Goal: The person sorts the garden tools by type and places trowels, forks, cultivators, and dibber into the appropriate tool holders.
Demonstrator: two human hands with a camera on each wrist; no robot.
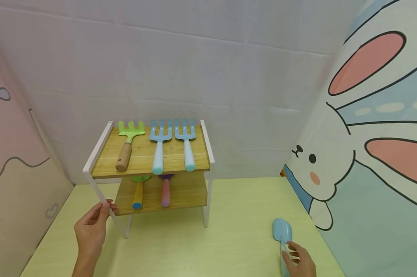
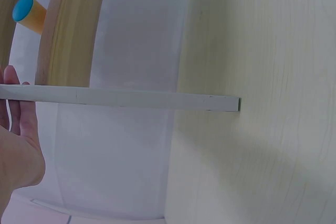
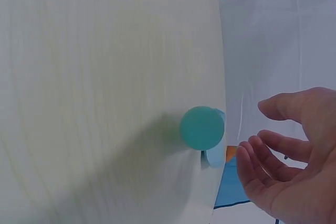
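My left hand (image 1: 91,227) grips the white front left leg (image 2: 131,98) of a two-tier wooden rack (image 1: 142,151), at about the height of the lower shelf. At the right of the table, my right hand (image 1: 301,263) hovers over the handle of a light blue toy shovel (image 1: 282,229). The right wrist view shows its thumb and fingers (image 3: 273,163) loosely bent, with a gap between them and the shovel's teal handle end (image 3: 201,128). The shovel lies on the table with its blade pointing away.
On the upper shelf lie a green hand rake (image 1: 124,156) and two blue forks (image 1: 158,154) (image 1: 189,152). The lower shelf bears an orange-handled tool (image 1: 138,195) and a pink-handled tool (image 1: 165,193). Curtains (image 1: 250,96) hang behind; a rabbit-print cloth (image 1: 333,154) borders the right.
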